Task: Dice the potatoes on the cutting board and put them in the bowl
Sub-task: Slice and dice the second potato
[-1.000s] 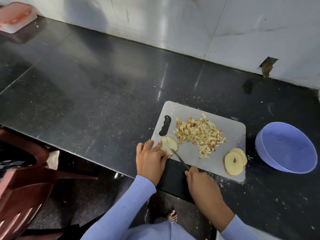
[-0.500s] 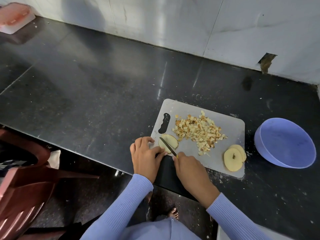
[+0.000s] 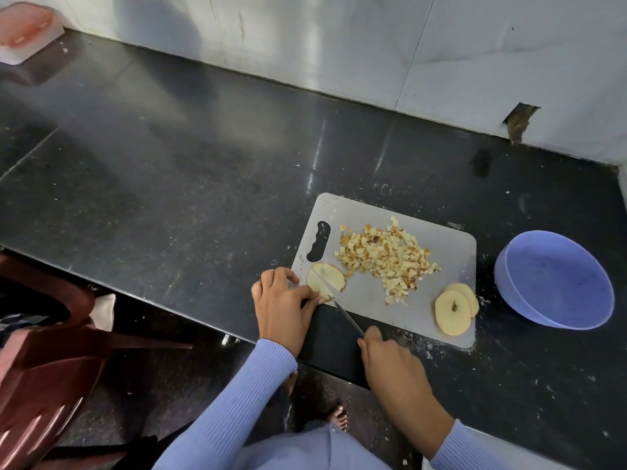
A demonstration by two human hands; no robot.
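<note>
Left hand (image 3: pixel 283 312) fingers pin potato slice (image 3: pixel 326 280) on cutting board (image 3: pixel 441 252) — right hand (image 3: pixel 390 359) grips knife (image 3: pixel 339 300), blade across slice.

I see my left hand (image 3: pixel 283 305) pinning a potato slice (image 3: pixel 326 279) on the cutting board (image 3: pixel 441 245) while my right hand (image 3: pixel 390 359) draws the knife (image 3: pixel 339 301) across it.
</note>
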